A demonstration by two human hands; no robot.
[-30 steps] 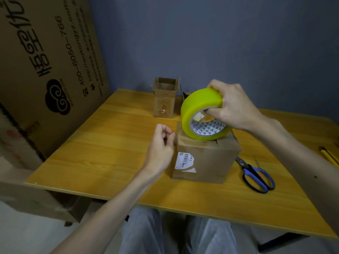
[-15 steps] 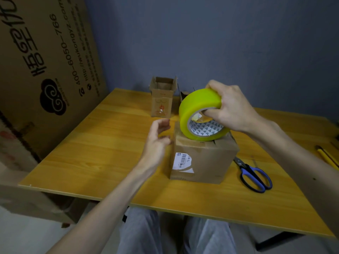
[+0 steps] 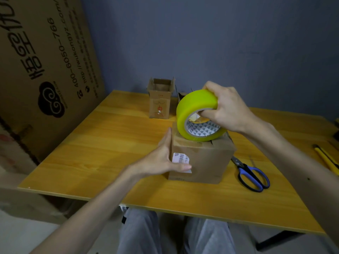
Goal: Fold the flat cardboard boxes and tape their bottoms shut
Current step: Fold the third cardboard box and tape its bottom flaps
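While right hand (image 3: pixel 229 107) grips tape roll (image 3: pixel 194 107) — box (image 3: pixel 205 162) beneath, against left hand (image 3: pixel 163 160).

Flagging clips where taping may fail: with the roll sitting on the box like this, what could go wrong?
1. The left hand braces only one corner of the box, so pulling the tape roll with the right hand could slide or tip it, perhaps toward the scissors.
2. A gap shows between the top flaps beside the roll; tape may seal them uneven.
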